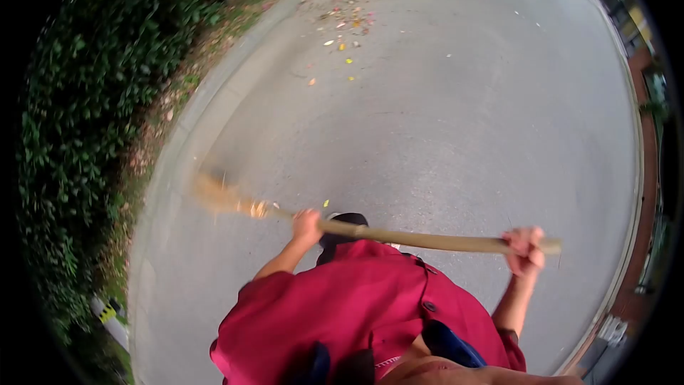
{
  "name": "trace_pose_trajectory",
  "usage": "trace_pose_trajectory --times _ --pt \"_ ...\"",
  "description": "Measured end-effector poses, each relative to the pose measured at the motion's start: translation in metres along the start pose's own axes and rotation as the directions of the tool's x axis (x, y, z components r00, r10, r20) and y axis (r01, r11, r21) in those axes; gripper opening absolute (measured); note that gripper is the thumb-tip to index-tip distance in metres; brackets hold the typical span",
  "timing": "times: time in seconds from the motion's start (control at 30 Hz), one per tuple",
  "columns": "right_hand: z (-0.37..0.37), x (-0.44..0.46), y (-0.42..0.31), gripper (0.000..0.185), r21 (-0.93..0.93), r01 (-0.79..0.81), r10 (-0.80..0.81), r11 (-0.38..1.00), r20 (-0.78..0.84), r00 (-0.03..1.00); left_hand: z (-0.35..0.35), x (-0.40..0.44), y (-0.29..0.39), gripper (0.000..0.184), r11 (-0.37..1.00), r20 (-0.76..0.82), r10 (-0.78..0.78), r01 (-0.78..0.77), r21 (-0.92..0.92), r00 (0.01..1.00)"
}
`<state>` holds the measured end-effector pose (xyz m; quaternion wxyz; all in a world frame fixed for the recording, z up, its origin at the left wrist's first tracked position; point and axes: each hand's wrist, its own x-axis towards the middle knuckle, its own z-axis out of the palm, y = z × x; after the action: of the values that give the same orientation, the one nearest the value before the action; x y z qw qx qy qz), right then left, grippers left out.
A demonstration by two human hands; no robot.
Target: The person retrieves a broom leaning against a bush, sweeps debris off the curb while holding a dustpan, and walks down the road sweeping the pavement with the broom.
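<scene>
A broom (434, 241) with a long bamboo-like handle lies across in front of my body. My left hand (307, 227) is wrapped round the handle low down, close to the bristle end. Near the handle's upper end, at the right, my right hand (525, 250) is closed round it. The straw-coloured broom head (222, 194) points left over the road by the kerb and is smeared by motion. Whether the bristles touch the ground I cannot tell.
Grey road (456, 135) stretches ahead. Scattered fallen leaves (345, 25) lie further up on the left. A pale kerb (214, 93) and a dense green hedge (107, 100) border the left side. On the right runs a kerb with a reddish strip (647, 207).
</scene>
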<state>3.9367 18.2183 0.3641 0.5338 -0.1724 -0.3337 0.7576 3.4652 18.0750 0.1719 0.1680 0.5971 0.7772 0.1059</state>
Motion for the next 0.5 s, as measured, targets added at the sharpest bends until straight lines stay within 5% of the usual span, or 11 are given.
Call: trace_pose_trajectory --times 0.13,0.23,0.37,0.4,0.5 --pt "0.012 0.070 0.038 0.019 -0.012 -0.277 0.272 0.961 0.224 0.936 0.080 -0.065 -0.050 0.004 0.902 0.242 -0.432 0.425 0.082 0.869" --pt "0.000 0.108 0.010 0.019 -0.073 -0.287 0.296 0.955 0.260 0.919 0.115 -0.067 -0.015 0.005 0.870 0.129 -0.486 0.492 -0.025 0.865" --pt "-0.056 0.144 -0.053 0.020 -0.093 -0.186 0.198 0.978 0.146 0.969 0.168 0.038 0.054 0.008 0.891 0.250 -0.454 0.427 0.155 0.855" --pt "-0.064 0.150 -0.081 0.021 -0.114 -0.156 0.168 0.981 0.101 0.981 0.161 0.070 0.090 0.008 0.944 0.048 -0.331 0.330 0.027 0.943" --pt "-0.094 0.146 -0.168 0.033 -0.192 -0.009 0.000 0.981 -0.050 0.999 0.146 0.184 0.195 0.017 0.985 -0.143 -0.094 0.071 -0.160 0.985"
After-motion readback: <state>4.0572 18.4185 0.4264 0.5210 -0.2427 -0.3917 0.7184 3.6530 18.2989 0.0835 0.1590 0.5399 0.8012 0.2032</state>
